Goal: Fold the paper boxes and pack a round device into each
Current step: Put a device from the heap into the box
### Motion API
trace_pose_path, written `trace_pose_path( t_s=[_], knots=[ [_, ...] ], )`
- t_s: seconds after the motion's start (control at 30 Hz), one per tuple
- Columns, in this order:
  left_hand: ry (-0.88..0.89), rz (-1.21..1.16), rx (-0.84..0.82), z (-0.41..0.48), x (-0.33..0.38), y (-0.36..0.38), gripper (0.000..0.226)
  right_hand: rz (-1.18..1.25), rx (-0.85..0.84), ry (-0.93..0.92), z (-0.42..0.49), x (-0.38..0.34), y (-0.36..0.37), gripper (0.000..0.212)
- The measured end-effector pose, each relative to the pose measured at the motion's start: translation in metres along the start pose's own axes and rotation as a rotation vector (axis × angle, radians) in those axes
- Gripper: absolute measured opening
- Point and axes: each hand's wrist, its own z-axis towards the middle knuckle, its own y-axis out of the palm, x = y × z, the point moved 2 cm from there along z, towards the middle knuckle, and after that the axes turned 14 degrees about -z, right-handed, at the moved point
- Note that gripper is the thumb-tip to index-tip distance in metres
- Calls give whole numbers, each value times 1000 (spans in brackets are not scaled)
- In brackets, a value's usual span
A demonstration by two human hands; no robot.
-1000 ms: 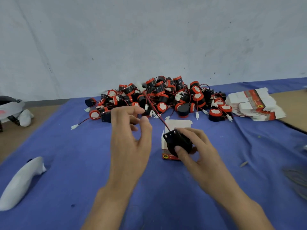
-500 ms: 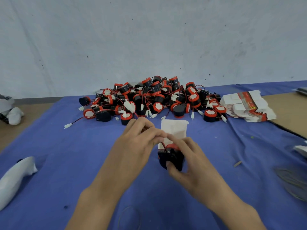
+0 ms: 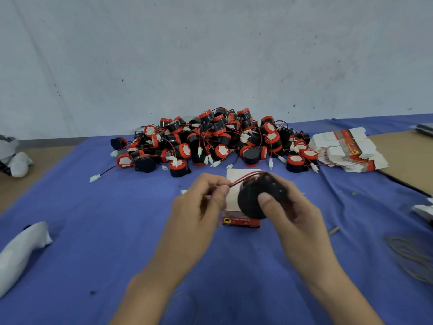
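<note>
My right hand [image 3: 293, 212] grips a black round device [image 3: 251, 198] just above a folded white and red paper box [image 3: 241, 222] that stands on the blue cloth. My left hand [image 3: 199, 207] pinches the device's red and black wire [image 3: 243, 178] between thumb and fingers, left of the device. The box is partly hidden behind the device and both hands. A big heap of black and orange round devices [image 3: 210, 141] with wires and white plugs lies behind. A stack of flat unfolded boxes [image 3: 349, 148] lies at the right of the heap.
The blue cloth [image 3: 105, 219] covers the brown table [image 3: 407, 156]. A white object [image 3: 21, 252] lies at the near left. Another white and grey object [image 3: 16, 158] sits at the far left edge. Thin wire loops [image 3: 412, 259] lie at the right. A grey wall stands behind.
My left hand went from open above the cloth to pinching the wire. My right hand turned the device so its black underside faces me, over the box.
</note>
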Motion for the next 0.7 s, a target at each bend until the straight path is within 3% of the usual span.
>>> trace_pose_path(
  t_s=[0.13,0.27,0.57,0.7],
  knots=[
    [-77,-190,40,-15,-2,42,18,339,103,151,-3,2,10,24],
    [-176,-386,110,-21,-2,67,18,453,197,207,-6,4,17,30],
    [-275,-562,41,-12,-2,61,31,327,234,187,-10,11,23,38],
    [-239,-586,59,-6,-3,46,29,200,152,121,-5,8,20,36]
  ],
)
